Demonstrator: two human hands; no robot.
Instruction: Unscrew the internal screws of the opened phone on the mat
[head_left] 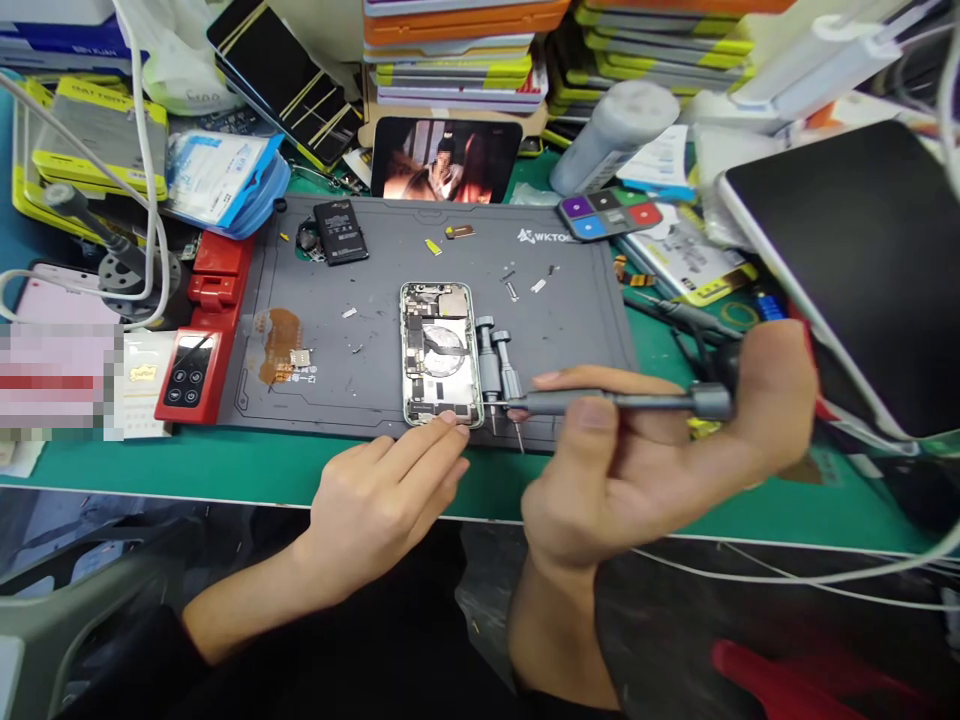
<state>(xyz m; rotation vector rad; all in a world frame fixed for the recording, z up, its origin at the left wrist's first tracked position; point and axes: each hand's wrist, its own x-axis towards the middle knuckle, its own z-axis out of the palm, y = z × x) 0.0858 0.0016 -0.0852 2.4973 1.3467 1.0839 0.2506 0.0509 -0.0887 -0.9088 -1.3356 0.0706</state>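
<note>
Resting its fingertips on the near edge of the opened phone (456, 385), the left hand (379, 492) has its fingers nearly straight and close together; its thumb is out of sight, so I cannot tell whether it pinches the frame or only presses on it. The right hand (630, 485) is closed round a screwdriver (574, 402), thumb and fingers on the shaft, the back end up against the palm side, with the thin bit aimed across at the phone's side just beyond the left fingertips. The phone lies flat on the grey mat (360, 275), ahead of the left hand. What could go wrong: the bit sits almost level, so a sideways slip might scrape the exposed board or nick a fingertip — the left hand is that near. Two spare drivers (489, 365) crowd the gap between phone and right hand, and a knock could set them rolling. The tiny loose parts (511, 290) ahead of the right hand might be swept off by a sleeve or cable. Hard to make out: whether the bit touches the frame, what the left fingers cover at the phone's near end, and which of those small bits are screws — they are too small to tell.
</note>
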